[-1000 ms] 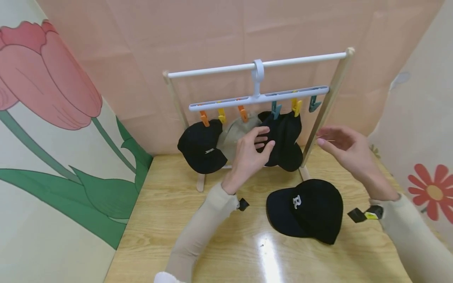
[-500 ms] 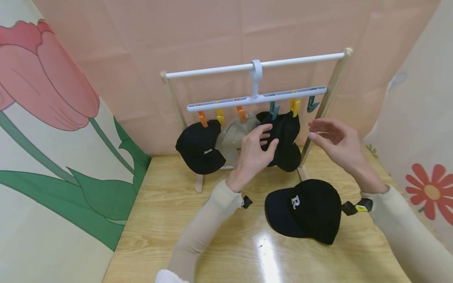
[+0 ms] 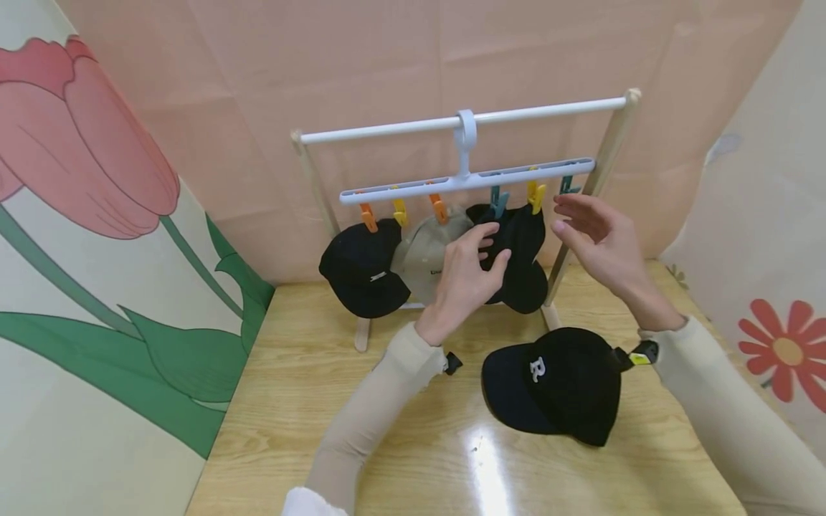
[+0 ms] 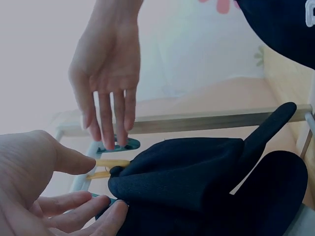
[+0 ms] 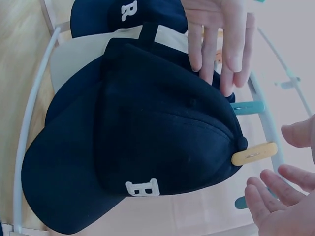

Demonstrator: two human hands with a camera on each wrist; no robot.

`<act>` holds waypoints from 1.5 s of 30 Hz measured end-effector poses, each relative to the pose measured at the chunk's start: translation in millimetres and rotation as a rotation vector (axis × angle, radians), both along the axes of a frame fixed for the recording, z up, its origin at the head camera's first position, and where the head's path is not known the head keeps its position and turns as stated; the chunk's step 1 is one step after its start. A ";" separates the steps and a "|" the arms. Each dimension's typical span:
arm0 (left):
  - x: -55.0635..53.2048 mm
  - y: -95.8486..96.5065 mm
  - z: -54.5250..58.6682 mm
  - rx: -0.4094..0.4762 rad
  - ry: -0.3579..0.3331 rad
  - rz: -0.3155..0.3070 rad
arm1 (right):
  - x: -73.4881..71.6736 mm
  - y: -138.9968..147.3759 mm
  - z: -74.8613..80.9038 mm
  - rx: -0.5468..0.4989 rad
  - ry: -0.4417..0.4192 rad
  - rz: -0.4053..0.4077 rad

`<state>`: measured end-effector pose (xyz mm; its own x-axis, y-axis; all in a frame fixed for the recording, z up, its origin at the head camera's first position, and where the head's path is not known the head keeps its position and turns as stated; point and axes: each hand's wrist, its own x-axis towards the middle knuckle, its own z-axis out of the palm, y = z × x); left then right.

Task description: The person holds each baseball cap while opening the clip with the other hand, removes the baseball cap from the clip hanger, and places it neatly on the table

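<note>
Several caps hang by clothespins from a pale hanger bar [image 3: 400, 191]. My left hand [image 3: 463, 281] is held before the dark caps, fingers loosely bent and thumb apart. Its fingertips lie close to a teal clothespin [image 5: 248, 107] and a navy cap [image 5: 152, 118]; whether they touch is unclear. A yellow clothespin [image 5: 254, 154] grips that cap's crown. To the right, my right hand [image 3: 603, 240] is raised with fingers extended and nothing in them, beside the yellow clothespin and just below another teal clothespin [image 3: 568, 185] that holds no cap.
A black cap with a white R [image 3: 574, 383] lies on the wooden table [image 3: 290, 401] in front of the rack. A black cap [image 3: 361, 261] and a beige cap [image 3: 419, 251] hang further left. The rack's wooden post [image 3: 609, 143] stands behind my right hand.
My right hand has moved left and up, nearer the clothespins at the right end. My left hand has shifted slightly right, and the hanging caps look unchanged.
</note>
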<state>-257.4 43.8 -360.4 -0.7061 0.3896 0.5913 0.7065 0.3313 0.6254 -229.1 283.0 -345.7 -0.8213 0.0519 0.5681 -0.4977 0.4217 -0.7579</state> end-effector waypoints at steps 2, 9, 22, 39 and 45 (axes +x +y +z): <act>-0.3 0.9 0.6 -0.010 0.006 0.010 | -3.4 -2.1 2.2 0.003 0.002 0.003; -0.6 3.2 2.0 -0.010 0.008 0.018 | -11.5 -7.3 6.3 -0.011 -0.009 0.021; -3.9 6.2 4.6 -0.019 0.038 0.041 | -20.6 -14.7 13.9 0.063 -0.082 0.028; -3.7 10.8 9.2 -0.042 0.049 0.049 | -37.2 -17.7 7.6 0.064 -0.100 0.042; -6.8 15.2 10.6 -0.074 0.072 0.076 | -41.7 -18.1 7.9 0.026 -0.086 0.047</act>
<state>-264.2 59.0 -349.8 -0.6924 0.3812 0.6127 0.7195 0.4293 0.5460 -270.8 264.9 -337.8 -0.8685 -0.0016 0.4957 -0.4504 0.4201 -0.7878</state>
